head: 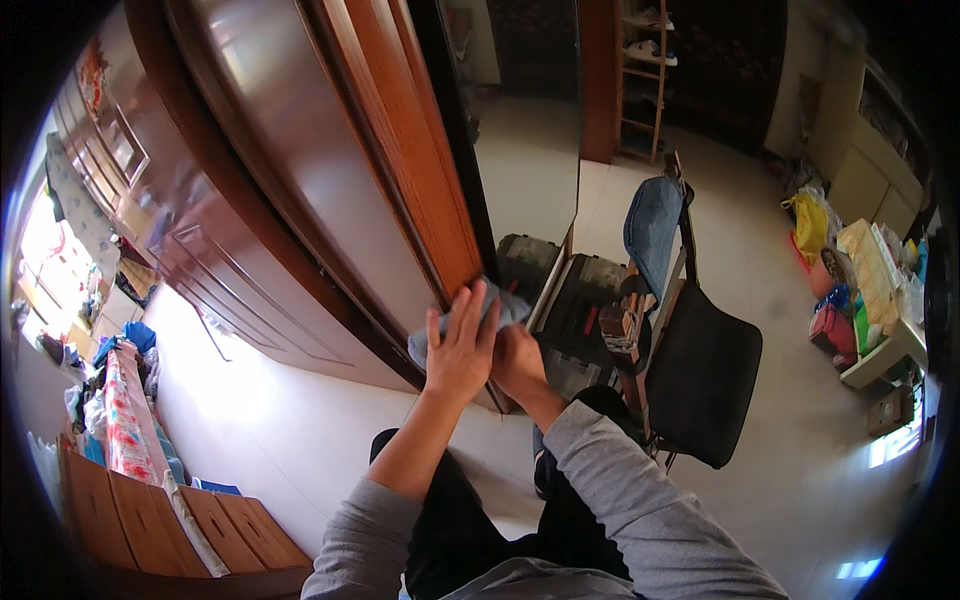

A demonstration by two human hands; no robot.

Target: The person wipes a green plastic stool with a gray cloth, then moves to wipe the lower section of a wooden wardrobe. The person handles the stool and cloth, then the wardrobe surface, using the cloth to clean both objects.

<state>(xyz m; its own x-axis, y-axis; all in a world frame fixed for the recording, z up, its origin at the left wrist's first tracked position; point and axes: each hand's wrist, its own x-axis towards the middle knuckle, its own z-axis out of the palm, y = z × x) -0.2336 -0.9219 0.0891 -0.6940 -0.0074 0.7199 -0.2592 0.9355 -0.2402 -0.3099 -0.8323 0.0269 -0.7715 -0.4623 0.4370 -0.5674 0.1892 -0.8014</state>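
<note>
My left hand lies flat, fingers spread, over a grey-blue cloth. It holds the cloth against the lower part of an orange-brown wooden door frame. My right hand is right beside it, curled at the cloth's lower right edge; its fingertips are hidden, so I cannot tell whether it grips the cloth. Left of the frame is a dark brown panelled door. A tall mirror with a black edge stands just right of the frame.
Black plastic toolboxes sit by the mirror's foot. Close on the right is a chair with a black seat and denim over it. Wooden drawers stand at lower left. A shoe rack is at the back; bags line the right.
</note>
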